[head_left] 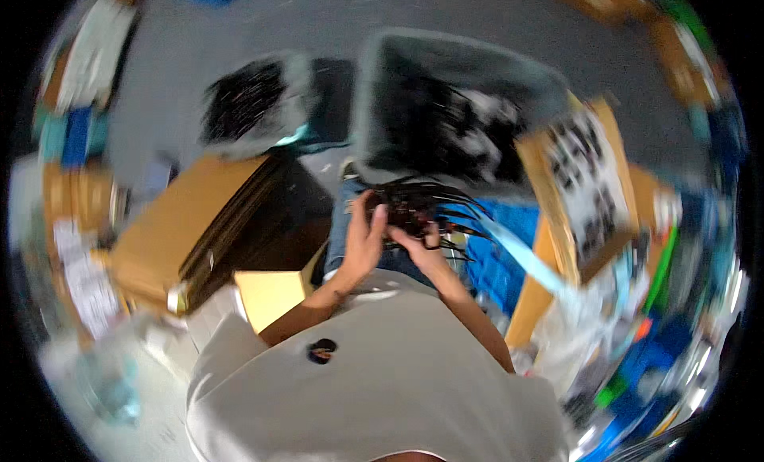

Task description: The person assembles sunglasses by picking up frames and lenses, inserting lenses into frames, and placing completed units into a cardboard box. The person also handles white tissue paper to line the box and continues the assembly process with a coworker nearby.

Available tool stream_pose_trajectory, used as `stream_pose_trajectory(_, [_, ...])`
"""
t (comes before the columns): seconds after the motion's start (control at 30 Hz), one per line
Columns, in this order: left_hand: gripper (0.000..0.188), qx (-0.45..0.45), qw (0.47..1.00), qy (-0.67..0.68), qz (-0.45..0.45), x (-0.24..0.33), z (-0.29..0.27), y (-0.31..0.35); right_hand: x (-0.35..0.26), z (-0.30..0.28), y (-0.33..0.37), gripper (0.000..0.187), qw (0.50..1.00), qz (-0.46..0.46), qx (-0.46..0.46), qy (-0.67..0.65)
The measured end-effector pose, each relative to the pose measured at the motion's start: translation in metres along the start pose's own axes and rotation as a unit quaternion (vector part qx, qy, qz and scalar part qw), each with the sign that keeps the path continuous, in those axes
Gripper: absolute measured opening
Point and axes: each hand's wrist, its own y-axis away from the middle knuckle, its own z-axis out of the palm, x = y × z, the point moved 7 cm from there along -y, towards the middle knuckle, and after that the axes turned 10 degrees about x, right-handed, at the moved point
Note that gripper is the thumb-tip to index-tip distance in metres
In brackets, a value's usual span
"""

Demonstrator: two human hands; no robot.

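Note:
In front of my body, both hands hold a bundle of thin, dark, cable-like strands (pixel 426 203). Its loose ends fan out to the right, with small reddish spots among them; blur hides their exact kind. My left hand (pixel 364 237) presses against the bundle's left side, fingers together. From below, my right hand (pixel 422 249) has its fingers curled round the strands. Just beyond, a large grey bin (pixel 362 104) holds more black strands and some whitish pieces.
At the far left stands a smaller lined container (pixel 298 88) of black items. A brown cardboard box (pixel 187 215) is near my left. To the right, an open carton (pixel 549 191) holds dark pieces on white, beside a blue sheet (pixel 509 243) and clear plastic bags (pixel 565 331).

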Motion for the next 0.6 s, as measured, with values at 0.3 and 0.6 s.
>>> stream_pose_trajectory(0.3, [0.053,0.326,0.941,0.018,-0.092,-0.154,-0.216,-0.211,0.047,0.308,-0.205,0.039,0.962,0.175,-0.205,0.054])
stream_pose_trajectory(0.6, [0.071,0.406,0.902,-0.137,-0.044,-0.288,-0.439,-0.453,0.166,0.612,-0.397,0.039,0.942,0.163,-0.292,0.008])
